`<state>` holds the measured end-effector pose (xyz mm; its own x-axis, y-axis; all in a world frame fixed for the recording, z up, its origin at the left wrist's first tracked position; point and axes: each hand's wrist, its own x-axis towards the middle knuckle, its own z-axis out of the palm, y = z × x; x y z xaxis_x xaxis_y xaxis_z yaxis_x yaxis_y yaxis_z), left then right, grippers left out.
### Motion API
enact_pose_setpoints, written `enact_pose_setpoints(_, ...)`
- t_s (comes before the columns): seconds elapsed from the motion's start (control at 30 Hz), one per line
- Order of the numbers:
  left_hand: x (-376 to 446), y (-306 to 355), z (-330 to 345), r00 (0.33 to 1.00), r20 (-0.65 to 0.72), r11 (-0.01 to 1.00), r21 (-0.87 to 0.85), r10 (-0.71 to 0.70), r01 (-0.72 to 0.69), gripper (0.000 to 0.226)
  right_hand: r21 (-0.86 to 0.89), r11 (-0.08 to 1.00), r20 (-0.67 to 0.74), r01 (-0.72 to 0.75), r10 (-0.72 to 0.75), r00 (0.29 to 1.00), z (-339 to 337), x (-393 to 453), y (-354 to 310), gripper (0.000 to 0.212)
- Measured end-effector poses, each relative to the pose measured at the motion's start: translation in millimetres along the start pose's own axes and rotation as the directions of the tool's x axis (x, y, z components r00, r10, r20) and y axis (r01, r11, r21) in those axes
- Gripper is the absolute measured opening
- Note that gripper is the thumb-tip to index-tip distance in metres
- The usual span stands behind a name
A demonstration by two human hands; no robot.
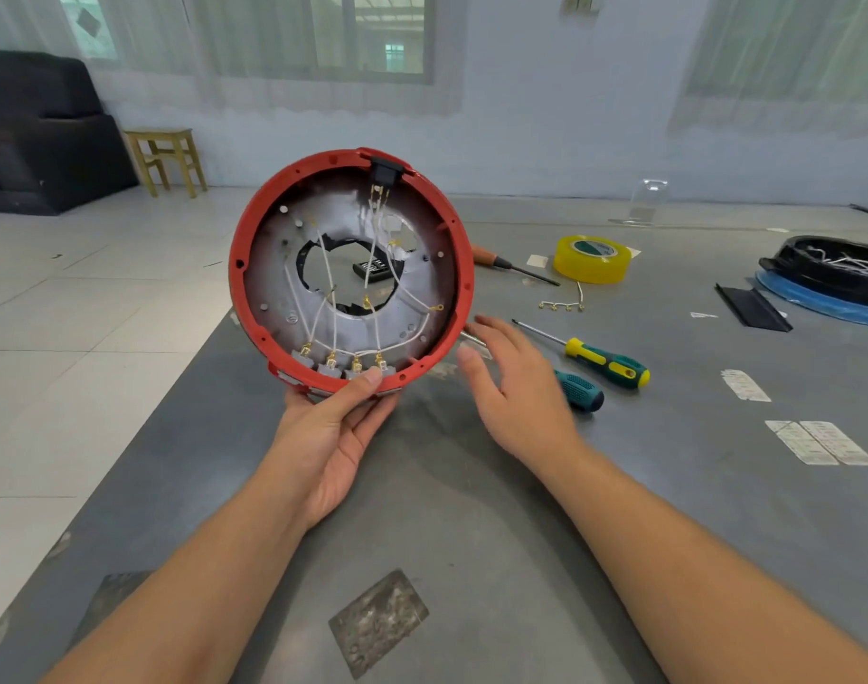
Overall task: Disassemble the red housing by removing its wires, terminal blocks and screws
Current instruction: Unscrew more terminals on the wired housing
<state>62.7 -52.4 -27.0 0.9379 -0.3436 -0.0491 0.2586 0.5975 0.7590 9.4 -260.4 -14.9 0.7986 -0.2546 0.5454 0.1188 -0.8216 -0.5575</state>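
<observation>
My left hand (336,427) grips the bottom rim of the round red housing (244,288) and holds it upright above the grey table, open side facing me. Inside, white wires (331,313) with brass lugs run to several grey terminal blocks (341,367) along the lower rim and to a black socket (385,170) at the top. My thumb rests on the rightmost block. My right hand (516,387) hovers open just right of the housing, holding nothing.
Two green-and-yellow screwdrivers (607,362) (577,390) lie right of my right hand. Further back lie an orange-handled screwdriver (501,261), a roll of yellow tape (592,259) and a loose wire piece with lugs (565,303). A black cover on a blue ring (826,283) sits far right.
</observation>
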Motion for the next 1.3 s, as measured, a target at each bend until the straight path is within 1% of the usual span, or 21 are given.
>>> enact_pose_setpoints(0.03, 0, 1, 0, 1.0, -0.012, 1.0, -0.006, 0.008, -0.008, 0.081, -0.239, 0.971, -0.086, 0.032, -0.054, 0.995, -5, 0, 8, 0.035)
enact_pose_setpoints(0.07, 0, 2, -1, 1.0, -0.025, 1.0, -0.012, 0.015, -0.016, 0.082, -0.449, 0.894, -0.145, -0.011, -0.061, 0.988, -9, -1, 15, 0.028)
enact_pose_setpoints(0.1, 0, 5, -2, 0.999, -0.038, 1.0, -0.014, 0.023, -0.023, 0.083, -0.591, 0.8, -0.168, -0.104, 0.005, 0.986, -11, -1, 21, 0.025)
enact_pose_setpoints(0.13, 0, 7, -4, 0.998, -0.047, 0.999, -0.011, 0.03, -0.031, 0.083, -0.668, 0.718, -0.153, -0.196, 0.125, 0.98, -12, -3, 24, 0.027)
enact_pose_setpoints(0.17, 1, 10, -7, 0.998, -0.05, 0.999, -0.002, 0.039, -0.039, 0.081, -0.699, 0.663, -0.122, -0.267, 0.256, 0.959, -9, -4, 25, 0.029)
enact_pose_setpoints(0.2, 2, 13, -9, 0.998, -0.05, 0.999, 0.01, 0.047, -0.046, 0.078, -0.704, 0.633, -0.099, -0.321, 0.361, 0.927, -7, -5, 26, 0.031)
enact_pose_setpoints(0.23, 2, 16, -12, 0.997, -0.053, 0.998, 0.02, 0.054, -0.053, 0.075, -0.703, 0.619, -0.082, -0.349, 0.417, 0.905, -4, -5, 26, 0.032)
enact_pose_setpoints(0.27, 2, 17, -13, 0.996, -0.06, 0.998, 0.025, 0.06, -0.059, 0.073, -0.705, 0.617, -0.071, -0.35, 0.43, 0.9, -2, -4, 27, 0.032)
enact_pose_setpoints(0.4, 3, 19, -15, 0.994, -0.08, 0.997, 0.037, 0.069, -0.067, 0.07, -0.728, 0.634, -0.026, -0.261, 0.355, 0.934, -4, -3, 27, 0.032)
enact_pose_setpoints(0.5, 3, 20, -14, 0.993, -0.094, 0.997, 0.035, 0.073, -0.07, 0.082, -0.741, 0.66, 0.072, -0.125, 0.262, 0.962, -5, -2, 27, 0.027)
enact_pose_setpoints(0.57, 3, 21, -13, 0.992, -0.101, 0.996, 0.032, 0.081, -0.078, 0.084, -0.688, 0.72, 0.094, -0.09, 0.212, 0.973, -5, -3, 28, 0.024)
enact_pose_setpoints(0.67, 3, 20, -13, 0.992, -0.1, 0.996, 0.036, 0.081, -0.078, 0.079, -0.546, 0.83, 0.081, -0.115, 0.189, 0.979, -7, -5, 30, 0.033)
enact_pose_setpoints(0.77, 3, 20, -13, 0.992, -0.1, 0.996, 0.053, 0.075, -0.07, 0.08, -0.317, 0.935, 0.079, -0.159, 0.193, 0.978, -13, -7, 34, 0.037)
enact_pose_setpoints(0.83, 6, 19, -15, 0.992, -0.101, 0.995, 0.071, 0.076, -0.069, 0.076, -0.11, 0.969, 0.06, -0.223, 0.23, 0.971, -17, -8, 36, 0.031)
enact_pose_setpoints(0.9, 10, 19, -18, 0.99, -0.112, 0.993, 0.093, 0.084, -0.074, 0.069, 0.082, 0.954, 0.073, -0.289, 0.284, 0.956, -20, -8, 37, 0.02)
enact_pose_setpoints(1.0, 16, 21, -22, 0.986, -0.131, 0.992, 0.09, 0.1, -0.089, 0.076, 0.239, 0.916, 0.074, -0.322, 0.314, 0.947, -22, -7, 33, 0.017)
enact_pose_setpoints(1.1, 21, 26, -23, 0.987, -0.118, 0.991, 0.097, 0.108, -0.097, 0.08, 0.45, 0.818, 0.089, -0.358, 0.358, 0.929, -26, -7, 28, 0.015)
enact_pose_setpoints(1.13, 23, 27, -25, 0.986, -0.12, 0.99, 0.098, 0.112, -0.1, 0.079, 0.486, 0.794, 0.107, -0.364, 0.359, 0.927, -28, -8, 26, 0.017)
enact_pose_setpoints(1.2, 27, 31, -28, 0.985, -0.125, 0.989, 0.098, 0.12, -0.109, 0.077, 0.497, 0.796, 0.135, -0.344, 0.321, 0.938, -30, -11, 25, 0.018)
enact_pose_setpoints(1.23, 28, 32, -29, 0.984, -0.125, 0.989, 0.095, 0.124, -0.112, 0.077, 0.48, 0.819, 0.14, -0.314, 0.282, 0.949, -30, -13, 25, 0.016)
enact_pose_setpoints(1.3, 30, 33, -32, 0.986, -0.116, 0.991, 0.081, 0.118, -0.109, 0.08, 0.367, 0.904, 0.126, -0.217, 0.183, 0.975, -31, -16, 24, 0.015)
